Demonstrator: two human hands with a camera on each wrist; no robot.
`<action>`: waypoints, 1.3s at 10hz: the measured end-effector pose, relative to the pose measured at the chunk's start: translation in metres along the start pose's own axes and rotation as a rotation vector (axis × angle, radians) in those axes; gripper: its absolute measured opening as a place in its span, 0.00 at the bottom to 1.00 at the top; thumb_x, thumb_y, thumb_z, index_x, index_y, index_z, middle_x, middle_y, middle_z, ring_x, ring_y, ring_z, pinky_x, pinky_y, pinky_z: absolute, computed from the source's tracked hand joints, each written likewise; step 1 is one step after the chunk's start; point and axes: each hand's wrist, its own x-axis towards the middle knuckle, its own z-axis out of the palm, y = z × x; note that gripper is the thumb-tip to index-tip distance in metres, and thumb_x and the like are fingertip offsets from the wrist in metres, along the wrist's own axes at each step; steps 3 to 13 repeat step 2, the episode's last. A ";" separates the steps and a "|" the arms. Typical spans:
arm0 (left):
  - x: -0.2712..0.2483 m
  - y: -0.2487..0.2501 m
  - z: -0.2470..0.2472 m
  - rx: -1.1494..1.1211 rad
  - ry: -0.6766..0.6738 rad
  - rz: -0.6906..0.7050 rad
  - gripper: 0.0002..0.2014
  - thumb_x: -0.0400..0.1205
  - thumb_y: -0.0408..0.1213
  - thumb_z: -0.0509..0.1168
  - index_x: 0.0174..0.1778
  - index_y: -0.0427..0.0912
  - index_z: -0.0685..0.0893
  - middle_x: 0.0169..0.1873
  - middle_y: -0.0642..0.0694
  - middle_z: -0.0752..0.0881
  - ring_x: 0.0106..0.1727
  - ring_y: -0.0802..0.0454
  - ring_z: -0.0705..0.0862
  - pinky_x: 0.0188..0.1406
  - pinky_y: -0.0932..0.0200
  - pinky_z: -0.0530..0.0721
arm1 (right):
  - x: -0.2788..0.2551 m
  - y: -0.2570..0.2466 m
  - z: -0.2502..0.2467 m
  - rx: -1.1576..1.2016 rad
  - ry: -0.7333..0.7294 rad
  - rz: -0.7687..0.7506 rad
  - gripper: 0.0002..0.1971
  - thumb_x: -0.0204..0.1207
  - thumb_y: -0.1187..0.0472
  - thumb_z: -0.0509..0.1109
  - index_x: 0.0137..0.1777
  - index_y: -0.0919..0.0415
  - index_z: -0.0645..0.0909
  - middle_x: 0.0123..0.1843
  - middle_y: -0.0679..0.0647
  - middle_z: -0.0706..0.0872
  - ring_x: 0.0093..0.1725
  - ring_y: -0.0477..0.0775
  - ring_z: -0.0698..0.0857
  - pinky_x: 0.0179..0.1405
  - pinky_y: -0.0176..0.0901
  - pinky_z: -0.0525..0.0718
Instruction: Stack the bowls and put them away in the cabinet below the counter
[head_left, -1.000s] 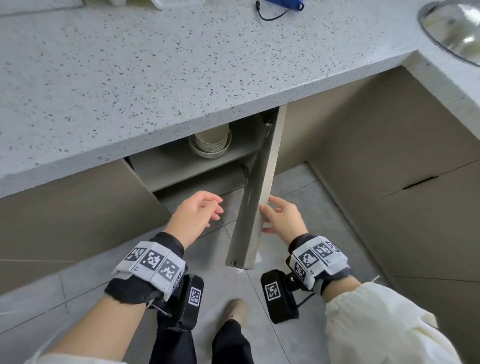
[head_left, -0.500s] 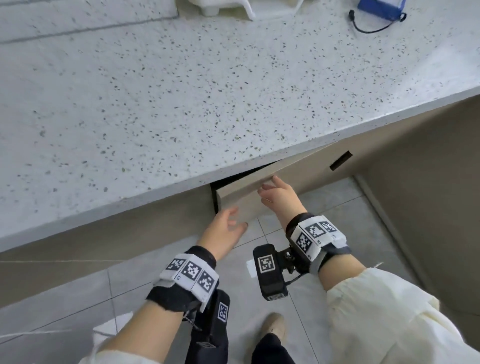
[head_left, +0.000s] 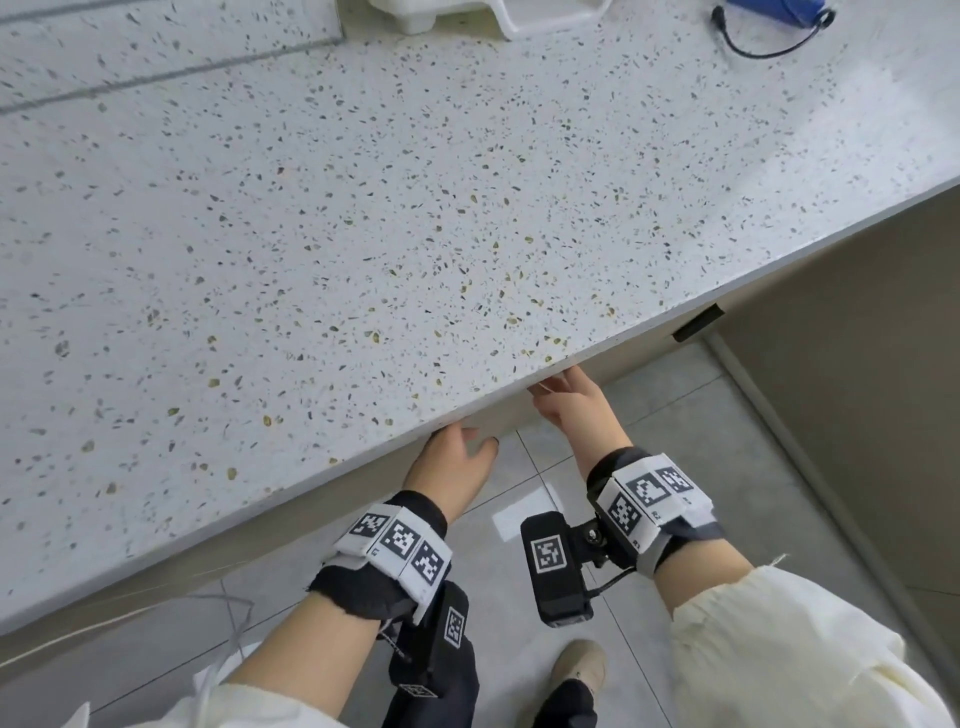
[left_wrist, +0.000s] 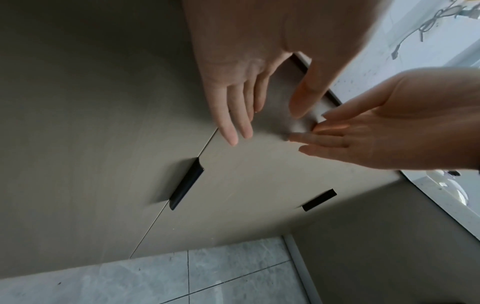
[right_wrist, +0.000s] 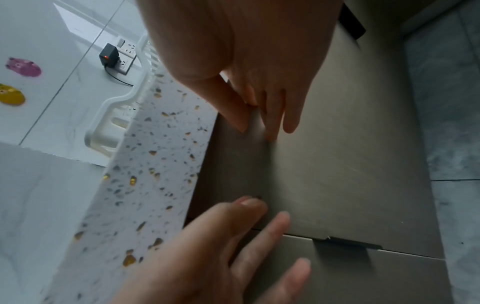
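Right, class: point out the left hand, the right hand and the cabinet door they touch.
left hand (head_left: 453, 464): head view, back of the hand.
right hand (head_left: 573, 405): head view, back of the hand.
cabinet door (left_wrist: 259, 181): left wrist view, bare front panel.

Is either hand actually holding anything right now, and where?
Nothing is held. The left hand and right hand lie with straight fingers against the cabinet door.

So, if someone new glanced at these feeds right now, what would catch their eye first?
Probably both hands under the counter's edge: the left hand and right hand lie with straight fingers on the grey cabinet door, which looks shut. Above them the speckled counter fills most of the head view. No bowls show anywhere.
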 end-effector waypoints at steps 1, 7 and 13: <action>0.002 0.000 -0.001 0.040 -0.033 0.000 0.21 0.80 0.42 0.59 0.68 0.40 0.70 0.68 0.44 0.77 0.70 0.49 0.74 0.70 0.56 0.68 | 0.001 0.002 -0.001 -0.053 0.013 -0.010 0.28 0.72 0.79 0.55 0.72 0.61 0.70 0.66 0.61 0.80 0.69 0.58 0.78 0.71 0.49 0.73; 0.004 0.003 -0.006 0.086 -0.075 -0.001 0.24 0.79 0.42 0.59 0.71 0.39 0.68 0.71 0.42 0.75 0.71 0.48 0.74 0.73 0.53 0.69 | -0.003 -0.007 -0.004 -0.113 0.040 -0.015 0.20 0.76 0.73 0.57 0.67 0.64 0.75 0.56 0.60 0.83 0.65 0.61 0.82 0.69 0.55 0.77; 0.004 0.003 -0.006 0.086 -0.075 -0.001 0.24 0.79 0.42 0.59 0.71 0.39 0.68 0.71 0.42 0.75 0.71 0.48 0.74 0.73 0.53 0.69 | -0.003 -0.007 -0.004 -0.113 0.040 -0.015 0.20 0.76 0.73 0.57 0.67 0.64 0.75 0.56 0.60 0.83 0.65 0.61 0.82 0.69 0.55 0.77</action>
